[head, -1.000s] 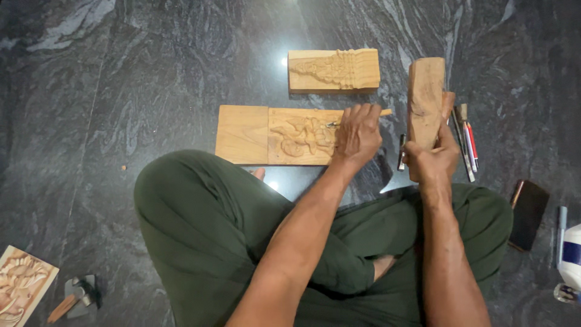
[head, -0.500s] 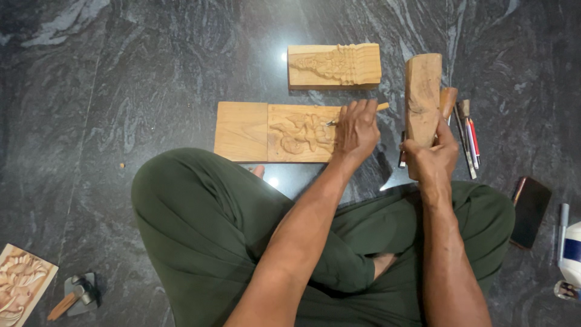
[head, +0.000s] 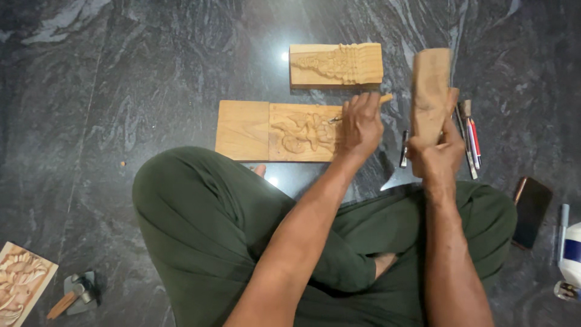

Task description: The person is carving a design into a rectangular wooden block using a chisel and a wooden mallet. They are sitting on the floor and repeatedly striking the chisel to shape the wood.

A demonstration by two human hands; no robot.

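Observation:
I sit cross-legged on a dark stone floor. My left hand [head: 361,124] grips a wooden-handled chisel [head: 382,98], its metal tip resting on the carved relief of a long wooden panel [head: 254,130] lying in front of my knees. My right hand [head: 437,154] holds a wooden mallet [head: 430,94] upright, raised to the right of the chisel. A second carved wooden panel [head: 336,63] lies just beyond the first one.
Several chisels and pens [head: 469,136] lie on the floor right of the mallet. A dark phone [head: 531,210] and a white bottle [head: 569,254] are at the right edge. A small carved plaque [head: 21,287] and a hammer [head: 75,293] lie at lower left.
The mallet in my right hand has shifted slightly, staying upright. My left hand stays on the chisel at the carving. The view has drifted a little.

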